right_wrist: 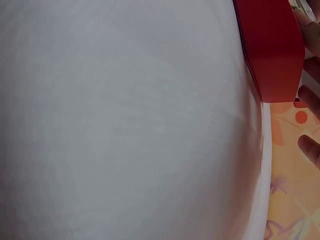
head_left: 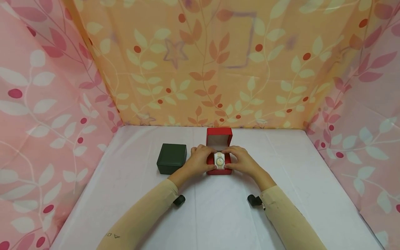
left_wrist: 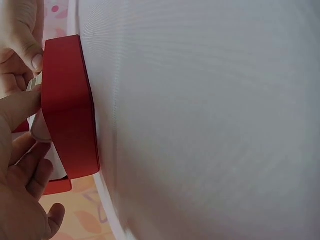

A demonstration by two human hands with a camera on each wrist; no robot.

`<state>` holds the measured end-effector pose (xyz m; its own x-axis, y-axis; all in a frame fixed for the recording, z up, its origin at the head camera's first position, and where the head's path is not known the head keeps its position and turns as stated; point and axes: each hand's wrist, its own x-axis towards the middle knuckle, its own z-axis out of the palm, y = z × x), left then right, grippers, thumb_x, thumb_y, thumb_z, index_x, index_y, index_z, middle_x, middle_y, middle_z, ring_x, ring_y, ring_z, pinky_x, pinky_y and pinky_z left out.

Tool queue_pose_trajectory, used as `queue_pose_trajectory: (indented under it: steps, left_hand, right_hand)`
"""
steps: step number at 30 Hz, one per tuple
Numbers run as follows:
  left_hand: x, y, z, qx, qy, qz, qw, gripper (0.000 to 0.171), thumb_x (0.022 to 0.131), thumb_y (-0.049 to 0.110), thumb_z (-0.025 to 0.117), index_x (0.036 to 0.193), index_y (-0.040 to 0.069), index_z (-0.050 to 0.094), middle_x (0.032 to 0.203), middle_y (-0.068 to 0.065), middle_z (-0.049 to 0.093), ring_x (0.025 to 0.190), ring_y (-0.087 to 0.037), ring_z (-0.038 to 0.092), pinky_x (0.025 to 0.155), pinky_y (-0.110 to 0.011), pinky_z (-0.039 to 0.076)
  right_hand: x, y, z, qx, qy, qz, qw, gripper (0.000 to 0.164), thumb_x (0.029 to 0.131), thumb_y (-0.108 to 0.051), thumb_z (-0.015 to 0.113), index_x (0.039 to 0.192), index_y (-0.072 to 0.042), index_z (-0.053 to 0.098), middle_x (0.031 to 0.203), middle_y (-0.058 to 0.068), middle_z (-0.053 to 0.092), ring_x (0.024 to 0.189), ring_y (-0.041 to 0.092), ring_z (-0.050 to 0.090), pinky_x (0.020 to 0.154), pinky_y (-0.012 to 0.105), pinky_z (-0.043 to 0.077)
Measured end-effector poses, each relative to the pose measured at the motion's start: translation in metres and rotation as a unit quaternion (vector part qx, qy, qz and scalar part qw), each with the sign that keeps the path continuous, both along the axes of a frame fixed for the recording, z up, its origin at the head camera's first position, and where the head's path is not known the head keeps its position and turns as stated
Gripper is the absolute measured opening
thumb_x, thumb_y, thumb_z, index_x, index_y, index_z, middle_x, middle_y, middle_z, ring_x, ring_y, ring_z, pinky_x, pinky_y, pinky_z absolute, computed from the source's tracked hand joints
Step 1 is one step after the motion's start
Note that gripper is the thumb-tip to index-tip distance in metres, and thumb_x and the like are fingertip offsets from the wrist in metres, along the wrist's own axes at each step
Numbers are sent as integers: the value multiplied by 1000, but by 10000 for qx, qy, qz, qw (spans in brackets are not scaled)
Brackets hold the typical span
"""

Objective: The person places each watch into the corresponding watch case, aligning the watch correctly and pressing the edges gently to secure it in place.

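Note:
A red watch box [head_left: 225,171] stands with its lid raised on the white table. Inside it, a watch [head_left: 220,161] with a pale dial and a light strap sits round a white cushion [head_left: 215,158]. From the left, my left hand [head_left: 199,160] holds the cushioned watch between thumb and fingers at the box opening. My right hand [head_left: 244,161] does likewise from the right side. In the left wrist view the box's red side [left_wrist: 70,107] hides part of the cushion. The right wrist view catches just the fingers [right_wrist: 311,102] of my right hand beside the box.
Left of the red box sits a closed dark green box [head_left: 172,156], close to my left forearm. White cloth covers the table [head_left: 218,215]. Patterned orange fabric [head_left: 203,69] hangs behind, with pink floral fabric [head_left: 34,121] at the sides.

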<state>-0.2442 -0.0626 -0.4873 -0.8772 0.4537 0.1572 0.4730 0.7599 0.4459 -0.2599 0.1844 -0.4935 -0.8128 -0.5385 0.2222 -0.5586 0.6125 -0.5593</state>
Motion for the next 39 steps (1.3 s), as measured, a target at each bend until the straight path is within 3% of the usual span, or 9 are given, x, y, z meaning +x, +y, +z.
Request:
queue_pose_trajectory:
  steps: [8, 17, 39]
  left_hand:
    - [0, -1, 0, -60, 259, -53, 9996, 57, 82, 40, 86, 130, 18, 64, 130, 3, 67, 122, -18, 48, 101, -50, 30]
    - [-1, -1, 0, -120, 117, 7, 9999, 59, 82, 41, 85, 133, 19, 64, 133, 4, 66, 123, -18, 48, 100, -49, 30]
    - [-4, -2, -3, -142, 77, -4, 9999, 59, 83, 44, 84, 133, 20, 65, 132, 3, 67, 120, -16, 49, 99, -49, 29]
  right_hand:
    - [-3, 0, -2, -8, 36, 82, 10000, 58, 78, -25, 91, 131, -14, 68, 134, 3, 67, 136, 32, 51, 115, 59, 34]
    - [-5, 1, -3, -49, 219, 166, 9996, 57, 78, -24, 91, 129, -13, 68, 131, 3, 68, 133, 32, 53, 113, 59, 35]
    - [-8, 1, -5, -105, -26, 165, 9998, 57, 78, -24, 91, 130, -14, 69, 132, 2, 68, 134, 30, 52, 115, 55, 36]
